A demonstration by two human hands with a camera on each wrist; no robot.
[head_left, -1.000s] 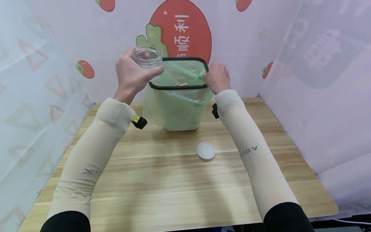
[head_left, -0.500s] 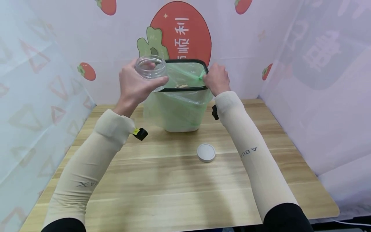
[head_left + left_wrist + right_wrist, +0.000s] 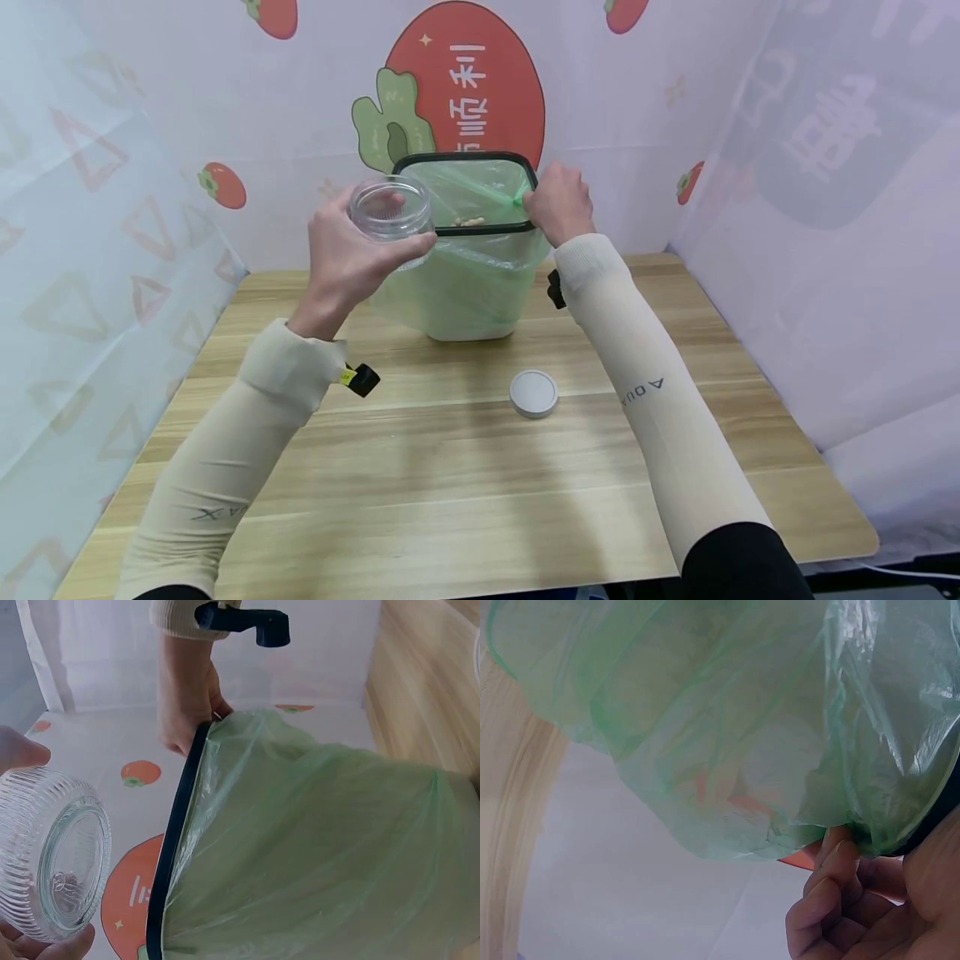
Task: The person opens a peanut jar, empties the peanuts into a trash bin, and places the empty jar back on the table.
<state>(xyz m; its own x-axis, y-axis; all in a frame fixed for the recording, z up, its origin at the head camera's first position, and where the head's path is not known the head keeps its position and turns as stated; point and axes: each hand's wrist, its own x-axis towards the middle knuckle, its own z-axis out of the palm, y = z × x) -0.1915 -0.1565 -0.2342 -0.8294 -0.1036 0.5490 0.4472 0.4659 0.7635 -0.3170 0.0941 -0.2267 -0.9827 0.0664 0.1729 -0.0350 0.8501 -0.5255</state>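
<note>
My left hand (image 3: 337, 254) grips a clear glass jar (image 3: 393, 221) around its side, thumb in front, with the open mouth facing up. The jar's ribbed wall and thick base show in the left wrist view, and nothing is visible inside it. A pale trash bin (image 3: 472, 335) with a black rim (image 3: 480, 230) and a thin green bag lining (image 3: 476, 283) stands just to the right of the jar. At the bin's right rim my right hand (image 3: 561, 204) pinches the gathered bag; its curled fingers (image 3: 832, 874) show in the right wrist view. Small pale pieces (image 3: 469, 222) lie inside the bin.
A round whitish lid (image 3: 533, 393) lies flat on the wooden table (image 3: 420, 467) in front of the bin. Behind the table hangs a white backdrop (image 3: 615, 108) with strawberry prints, and pale sheets close off both sides.
My left hand has lowered the jar and brought it toward me, from above the rim's left corner to in front of the bin's left side. My right hand stays at the rim.
</note>
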